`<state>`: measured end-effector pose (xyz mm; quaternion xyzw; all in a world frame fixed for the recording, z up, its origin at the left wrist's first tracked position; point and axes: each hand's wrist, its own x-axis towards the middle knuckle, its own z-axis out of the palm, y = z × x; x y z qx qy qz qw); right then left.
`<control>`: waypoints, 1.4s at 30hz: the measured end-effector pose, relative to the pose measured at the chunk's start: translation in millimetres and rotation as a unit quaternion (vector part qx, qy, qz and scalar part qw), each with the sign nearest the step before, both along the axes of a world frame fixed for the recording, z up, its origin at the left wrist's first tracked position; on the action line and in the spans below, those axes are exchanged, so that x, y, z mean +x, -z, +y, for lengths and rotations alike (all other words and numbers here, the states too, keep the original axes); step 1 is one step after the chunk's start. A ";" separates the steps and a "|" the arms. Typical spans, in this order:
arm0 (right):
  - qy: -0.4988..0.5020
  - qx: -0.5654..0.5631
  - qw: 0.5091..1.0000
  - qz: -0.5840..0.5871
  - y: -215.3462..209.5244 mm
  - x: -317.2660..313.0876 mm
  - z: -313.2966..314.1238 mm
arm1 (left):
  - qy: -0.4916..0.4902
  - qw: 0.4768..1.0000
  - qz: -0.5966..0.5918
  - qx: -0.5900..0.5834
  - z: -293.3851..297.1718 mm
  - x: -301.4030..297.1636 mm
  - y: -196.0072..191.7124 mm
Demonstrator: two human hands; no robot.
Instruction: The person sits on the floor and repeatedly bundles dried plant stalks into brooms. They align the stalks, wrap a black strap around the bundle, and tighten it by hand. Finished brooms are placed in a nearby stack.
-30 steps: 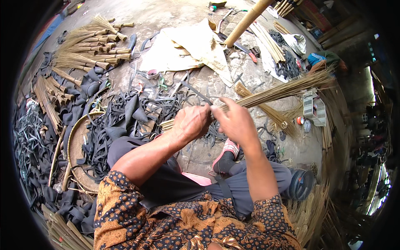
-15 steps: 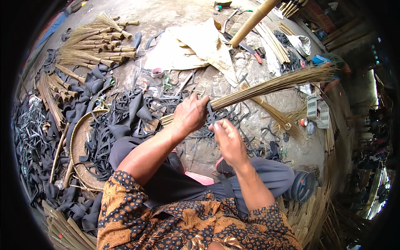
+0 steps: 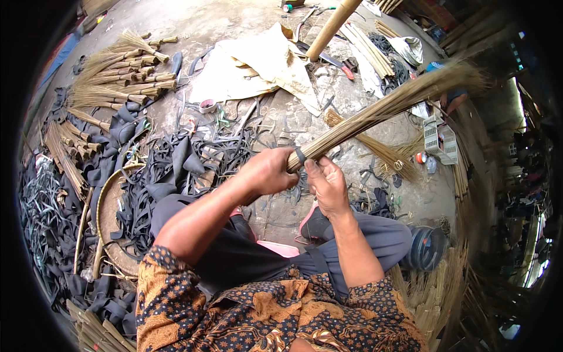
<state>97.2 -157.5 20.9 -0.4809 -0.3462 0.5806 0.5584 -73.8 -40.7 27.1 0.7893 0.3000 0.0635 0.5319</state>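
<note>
A long bundle of thin broom sticks (image 3: 363, 120) slants up to the right, its brushy far end blurred. My left hand (image 3: 267, 171) is closed around its butt end. Just ahead of that grip, a black rubber strip (image 3: 299, 155) wraps around the sticks. My right hand (image 3: 329, 186) is pinched at the underside of the bundle, right beside the band; the strip's loose end is hidden by its fingers. Below the bundle are my crossed legs (image 3: 375, 237).
Finished stick bundles (image 3: 126, 73) lie at the far left. Black rubber strips (image 3: 176, 170) heap beside a round woven tray (image 3: 99, 202). A pale sheet (image 3: 252, 64), a knife (image 3: 334, 63) and a bamboo pole (image 3: 331, 29) are farther off. Another bundle (image 3: 381, 152) and a white crate (image 3: 440, 141) lie right.
The bundle has tilted more steeply and its tip swung, now blurred. My left hand has moved down toward the butt end. My right hand has come up against the bundle beside the band.
</note>
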 end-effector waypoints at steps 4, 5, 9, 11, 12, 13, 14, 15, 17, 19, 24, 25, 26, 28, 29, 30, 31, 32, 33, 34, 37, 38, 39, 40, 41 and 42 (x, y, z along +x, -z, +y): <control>0.020 0.004 0.999 -0.043 4.1 -4.7 -0.3 | -0.004 1.000 0.016 -0.024 -3.8 6.0 3.4; 0.033 0.006 0.998 -0.059 3.6 -5.7 0.6 | -0.017 0.999 0.028 0.030 -1.7 6.4 4.9; 0.039 -0.004 0.998 -0.042 1.1 -12.4 1.0 | -0.095 0.992 -0.076 -0.015 5.6 4.2 14.1; 0.034 -0.023 0.992 -0.116 -5.2 -10.5 -1.6 | -0.080 0.985 -0.081 0.128 10.2 0.1 18.3; 0.030 -0.028 0.988 -0.147 -8.1 -8.7 -3.0 | -0.091 0.981 -0.052 0.161 11.7 -1.5 20.9; 0.035 -0.072 0.980 -0.181 -9.9 -7.6 -3.0 | -0.090 0.980 -0.008 0.176 12.1 -3.2 23.6; 0.006 -0.066 0.977 -0.204 -12.7 -5.2 -3.0 | -0.106 0.978 0.027 0.178 13.5 -5.1 25.9; -0.014 -0.055 0.980 -0.189 -14.1 -4.6 -2.5 | -0.116 0.977 0.056 0.172 13.5 -5.8 28.0; -0.035 -0.076 0.984 -0.155 -17.4 -4.4 -4.1 | -0.096 0.976 0.105 0.164 14.0 -6.6 30.5; -0.058 -0.066 0.972 -0.220 -20.5 -5.2 -12.5 | -0.097 0.975 0.122 0.159 16.3 -6.9 29.7; -0.057 -0.006 0.979 -0.197 -25.9 16.3 -61.6 | -0.136 0.988 0.031 0.073 22.1 -13.8 9.6; -0.055 -0.010 0.967 -0.248 -19.7 23.8 -62.4 | -0.137 0.990 -0.015 0.027 19.8 -12.8 4.3; -0.053 0.001 0.957 -0.285 -12.9 30.3 -61.5 | -0.123 0.991 -0.055 -0.027 13.7 -12.2 -0.6; -0.058 0.018 0.914 -0.402 -1.7 47.3 -50.4 | -0.063 0.963 -0.188 -0.182 -4.1 -5.5 -8.3; -0.045 0.060 0.898 -0.434 3.4 52.4 -41.2 | 0.002 0.934 -0.184 -0.306 -9.0 -2.9 -11.3; -0.038 0.083 0.880 -0.466 7.2 55.7 -30.4 | 0.073 0.914 -0.163 -0.365 -13.7 0.6 -13.3; -0.035 0.237 0.830 -0.504 9.8 59.3 -9.7 | 0.144 0.882 -0.153 -0.423 -16.0 2.7 -14.8; -0.074 0.260 0.821 -0.503 6.3 60.9 -2.1 | 0.151 0.861 -0.138 -0.465 -16.7 3.7 -15.4; -0.108 0.285 0.812 -0.498 -0.2 61.4 4.2 | 0.136 0.892 -0.154 -0.402 -15.4 4.2 -15.2; -0.100 0.280 0.805 -0.513 -8.6 58.6 8.2 | 0.132 0.914 -0.177 -0.341 -11.7 4.3 -14.5; -0.225 -0.019 0.727 -0.649 -48.4 56.4 2.4 | 0.042 0.997 -0.059 -0.030 -2.5 2.1 -9.0; -0.250 -0.015 0.727 -0.639 -62.3 57.0 0.9 | 0.025 0.998 -0.027 0.057 -1.0 3.0 -6.7; -0.282 -0.040 0.719 -0.633 -73.7 55.9 -1.2 | 0.008 0.990 0.006 0.142 -1.9 3.8 -4.1; -0.220 0.022 0.736 -0.640 -79.7 51.0 -0.2 | -0.003 0.988 0.006 0.152 -3.5 5.6 -1.7; -0.151 0.092 0.747 -0.641 -82.5 45.3 2.4 | -0.012 0.986 0.007 0.164 -5.2 7.3 0.5; -0.084 0.174 0.748 -0.635 -83.1 40.6 7.0 | -0.016 0.984 0.013 0.175 -6.6 8.9 2.3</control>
